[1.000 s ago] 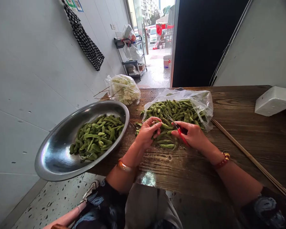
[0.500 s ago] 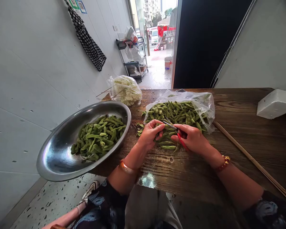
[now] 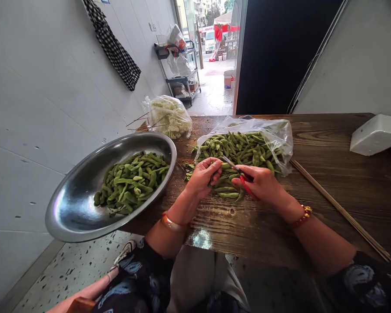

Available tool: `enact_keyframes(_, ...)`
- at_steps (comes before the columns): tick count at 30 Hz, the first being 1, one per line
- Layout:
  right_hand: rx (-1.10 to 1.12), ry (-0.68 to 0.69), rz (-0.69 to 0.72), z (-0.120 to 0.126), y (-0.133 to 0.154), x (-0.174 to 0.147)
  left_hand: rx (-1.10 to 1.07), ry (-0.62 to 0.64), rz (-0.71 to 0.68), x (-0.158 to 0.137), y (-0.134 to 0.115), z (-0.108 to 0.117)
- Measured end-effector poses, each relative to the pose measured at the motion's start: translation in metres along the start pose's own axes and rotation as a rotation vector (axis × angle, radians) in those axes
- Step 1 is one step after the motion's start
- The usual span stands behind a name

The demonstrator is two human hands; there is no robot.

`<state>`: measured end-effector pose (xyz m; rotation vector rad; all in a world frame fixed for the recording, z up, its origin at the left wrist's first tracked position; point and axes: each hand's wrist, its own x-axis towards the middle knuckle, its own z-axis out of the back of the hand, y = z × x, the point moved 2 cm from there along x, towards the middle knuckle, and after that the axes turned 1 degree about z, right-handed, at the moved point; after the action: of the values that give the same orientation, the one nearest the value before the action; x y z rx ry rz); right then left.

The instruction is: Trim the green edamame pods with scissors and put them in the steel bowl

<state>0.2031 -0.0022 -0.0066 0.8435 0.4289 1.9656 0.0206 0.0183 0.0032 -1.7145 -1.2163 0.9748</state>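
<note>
My right hand (image 3: 263,183) is closed around red-handled scissors (image 3: 249,189), whose blades point left toward my other hand. My left hand (image 3: 203,178) pinches a green soybean pod (image 3: 226,166); its tip shows by the blades, and the fingers partly hide the rest. Beyond both hands, a heap of soybean pods (image 3: 237,145) spills from a clear plastic bag (image 3: 283,141). Several loose pods (image 3: 227,191) lie on the wood below the hands. To the left, a wide steel basin (image 3: 71,213) holds a pile of green pods (image 3: 132,182).
A bagged pale cauliflower (image 3: 171,117) sits at the table's far left, with thin sticks beside it. Long wooden sticks (image 3: 339,206) lie along the right of the wooden table (image 3: 326,143). A white box (image 3: 376,134) stands at the far right. Beyond is a shelf cart (image 3: 179,69) near the doorway.
The whole view has shifted slightly, so things sit a little higher and further left. A green pod tip now shows at my left fingertips by the scissor blades. Both hands keep their grip.
</note>
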Motion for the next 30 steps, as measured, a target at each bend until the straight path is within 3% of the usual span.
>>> enact_keyframes(3, 0.000, 0.005, -0.006, 0.003, 0.001, 0.000, -0.005, -0.029, -0.013, 0.001, -0.002, 0.002)
enact_keyframes(7, 0.000, -0.119, -0.114, 0.016, -0.004, 0.002, 0.034, -0.081, -0.083, 0.002, -0.005, 0.008)
enact_keyframes(11, 0.039, -0.168, -0.186, 0.027, -0.011, 0.004, 0.193, -0.047, -0.071, 0.000, -0.009, 0.010)
enact_keyframes(14, 0.045, -0.181, -0.192, 0.030, -0.013, 0.004, 0.473, -0.003, -0.111, -0.001, -0.012, 0.013)
enact_keyframes(18, 0.052, -0.176, -0.187, 0.028, -0.012, 0.004, 1.003, -0.080, -0.315, 0.002, -0.014, 0.017)
enact_keyframes(21, 0.057, -0.171, -0.188, 0.026, -0.013, 0.005, 1.238, -0.086, -0.289, 0.004, -0.007, 0.017)
enact_keyframes(30, 0.010, -0.169, -0.168, 0.024, -0.008, 0.006, 1.280, 0.006, -0.282, 0.003, 0.001, 0.008)
